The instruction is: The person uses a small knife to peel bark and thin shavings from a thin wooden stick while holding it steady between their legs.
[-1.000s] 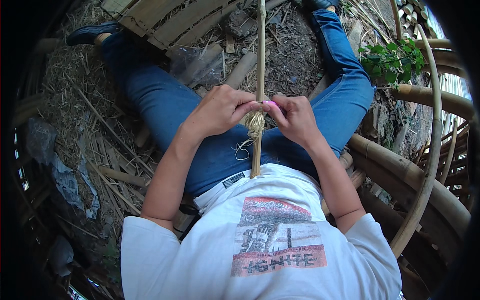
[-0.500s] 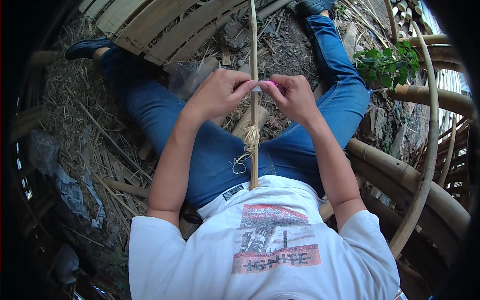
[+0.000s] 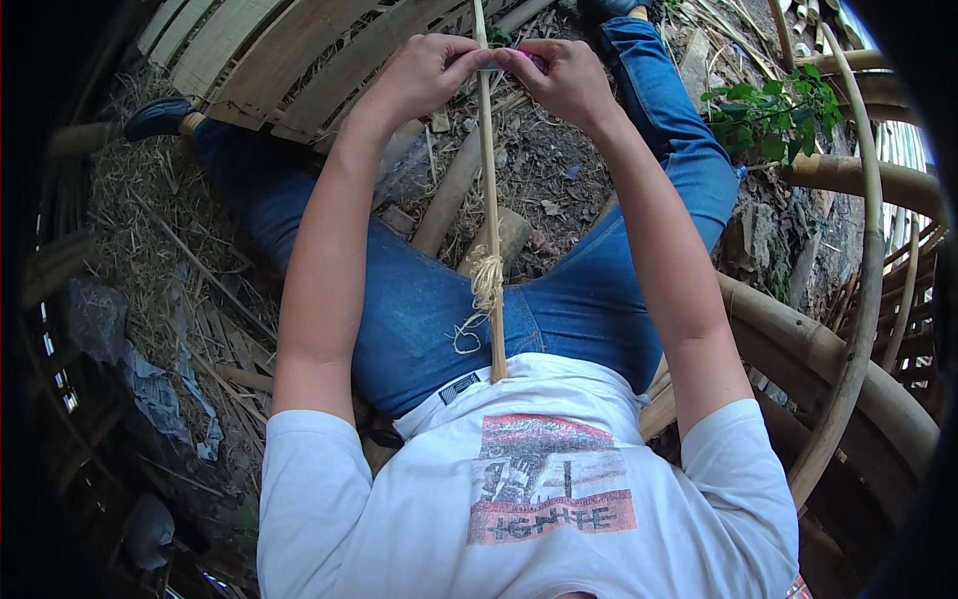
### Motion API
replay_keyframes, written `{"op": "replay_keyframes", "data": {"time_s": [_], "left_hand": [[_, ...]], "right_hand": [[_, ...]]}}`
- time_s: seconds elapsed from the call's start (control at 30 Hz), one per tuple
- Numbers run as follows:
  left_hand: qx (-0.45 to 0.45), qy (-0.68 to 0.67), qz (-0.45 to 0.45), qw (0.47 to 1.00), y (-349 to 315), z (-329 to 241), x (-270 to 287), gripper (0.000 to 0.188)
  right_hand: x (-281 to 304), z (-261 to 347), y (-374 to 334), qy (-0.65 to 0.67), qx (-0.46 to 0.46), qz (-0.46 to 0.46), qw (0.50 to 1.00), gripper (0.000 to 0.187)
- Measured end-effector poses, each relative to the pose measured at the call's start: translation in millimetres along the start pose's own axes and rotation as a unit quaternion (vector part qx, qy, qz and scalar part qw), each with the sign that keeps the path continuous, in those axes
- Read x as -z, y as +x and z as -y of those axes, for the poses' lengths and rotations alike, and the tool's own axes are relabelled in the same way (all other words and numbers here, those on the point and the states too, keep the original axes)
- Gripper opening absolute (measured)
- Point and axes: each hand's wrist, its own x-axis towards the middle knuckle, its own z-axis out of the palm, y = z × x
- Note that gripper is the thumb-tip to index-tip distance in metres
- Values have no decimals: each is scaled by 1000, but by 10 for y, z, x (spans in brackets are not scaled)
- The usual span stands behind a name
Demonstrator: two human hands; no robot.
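Note:
A slender peeled wooden stick (image 3: 489,185) runs away from my waist between my legs, its near end resting against my white shirt. Far along it, my left hand (image 3: 431,72) and my right hand (image 3: 561,80) meet with both thumbs at the stick. Between their pinched fingers is a small pale flat piece (image 3: 489,67) lying across the stick, mostly covered. Something pink shows under my right fingers; its kind is hidden. Nearer me, a bundle of pale fibre strands (image 3: 486,282) is wound around the stick, with a loose curl hanging to the left.
Slatted wooden boards (image 3: 269,60) lie beyond my left leg. Dry straw (image 3: 150,210) and crumpled plastic (image 3: 155,394) cover the ground at left. A leafy plant (image 3: 773,115) and curved bamboo poles (image 3: 863,250) stand at right. A short log (image 3: 496,240) lies between my legs.
Both hands have moved away from me along the stick, arms stretching farther out with the small piece still between them. The stick's far part has tilted slightly left.

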Motion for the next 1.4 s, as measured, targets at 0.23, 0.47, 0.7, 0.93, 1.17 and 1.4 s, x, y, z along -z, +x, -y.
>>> {"op": "replay_keyframes", "data": {"time_s": [0.23,0.47,0.7,0.93,1.17,1.4], "left_hand": [[-26,47,-38,998,-75,-87,-12,25],[-26,59,-38,997,-138,-140,-37,24],[-45,18,-29,998,-382,-213,-109,25],[-50,47,-33,997,-496,-253,-155,24],[-25,41,-15,999,-685,-428,-206,22],[-70,45,-27,996,-842,-491,-288,19]], "right_hand": [[-39,-44,-20,-10,52,-34,998,37],[-35,-60,-90,-17,59,-23,998,34],[-44,50,-365,-34,62,9,997,31],[-41,120,-482,-6,47,1,999,31],[-55,186,-753,32,42,4,999,32],[6,294,-949,21,24,22,999,32]]}}
